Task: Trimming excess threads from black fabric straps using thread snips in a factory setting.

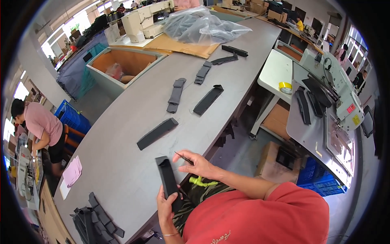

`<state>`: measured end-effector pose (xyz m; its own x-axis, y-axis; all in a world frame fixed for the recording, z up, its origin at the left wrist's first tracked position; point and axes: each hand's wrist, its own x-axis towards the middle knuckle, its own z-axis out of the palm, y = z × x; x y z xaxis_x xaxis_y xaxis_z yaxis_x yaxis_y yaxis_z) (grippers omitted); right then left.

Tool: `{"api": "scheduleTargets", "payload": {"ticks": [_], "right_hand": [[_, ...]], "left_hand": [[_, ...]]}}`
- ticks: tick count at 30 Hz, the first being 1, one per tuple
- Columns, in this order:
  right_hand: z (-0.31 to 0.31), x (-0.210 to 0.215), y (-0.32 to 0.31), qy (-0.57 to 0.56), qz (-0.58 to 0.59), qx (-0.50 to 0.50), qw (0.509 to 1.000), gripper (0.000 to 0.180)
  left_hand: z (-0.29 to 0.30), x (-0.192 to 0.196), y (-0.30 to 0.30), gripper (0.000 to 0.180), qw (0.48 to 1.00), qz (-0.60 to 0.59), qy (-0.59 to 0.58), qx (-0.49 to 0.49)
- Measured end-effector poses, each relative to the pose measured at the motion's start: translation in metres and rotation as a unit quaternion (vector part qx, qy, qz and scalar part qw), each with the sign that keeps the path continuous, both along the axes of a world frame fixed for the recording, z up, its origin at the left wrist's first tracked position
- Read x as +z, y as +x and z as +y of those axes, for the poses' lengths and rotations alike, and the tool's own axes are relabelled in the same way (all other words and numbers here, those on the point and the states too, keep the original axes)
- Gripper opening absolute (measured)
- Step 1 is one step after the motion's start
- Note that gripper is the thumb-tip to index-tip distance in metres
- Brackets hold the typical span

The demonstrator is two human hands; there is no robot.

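Note:
My left hand (165,205) is closed round the lower end of a black fabric strip (167,175), which slants up over the table's near edge. Its far end has a folded flap. Just right of that end, my right hand (197,166) grips a small dark pointed tool (185,157); the tip points up and left, apart from the strip. Farther up the table lie a similar black strip (157,133) and another (208,100). Folded grey strips (176,95) lie beyond, and a pile of dark strips (93,221) sits at the lower left.
The grey table (122,162) curves away from me. Clear plastic sheeting (203,25) covers cardboard at its far end. A sewing machine station (341,93) stands at right with a yellow tape roll (285,87). Pink paper (73,171) lies left. A person (42,122) works beyond.

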<state>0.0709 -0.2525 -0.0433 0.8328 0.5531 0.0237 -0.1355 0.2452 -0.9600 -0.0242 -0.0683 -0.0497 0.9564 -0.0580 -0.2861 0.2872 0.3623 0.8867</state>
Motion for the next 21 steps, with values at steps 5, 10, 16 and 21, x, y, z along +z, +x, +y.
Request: {"api": "scheduleTargets", "payload": {"ticks": [5, 10, 16, 21], "right_hand": [[-0.006, 0.004, 0.014, -0.239, -0.21, -0.107, 0.942, 0.036], [-0.013, -0.014, 0.021, -0.122, -0.104, -0.106, 0.981, 0.017], [-0.009, -0.011, 0.019, -0.013, 0.049, -0.192, 0.98, 0.013], [-0.009, -0.013, 0.012, 0.134, 0.241, -0.189, 0.942, 0.013]], "left_hand": [[0.011, 0.013, -0.006, 0.056, 0.985, -0.006, 0.033, -0.172], [0.019, 0.011, -0.003, 0.088, 0.987, -0.028, -0.096, -0.129], [0.019, -0.015, 0.017, 0.099, 0.88, -0.158, -0.446, -0.047], [-0.011, -0.005, 0.051, 0.08, 0.961, -0.141, -0.23, -0.068]]}}
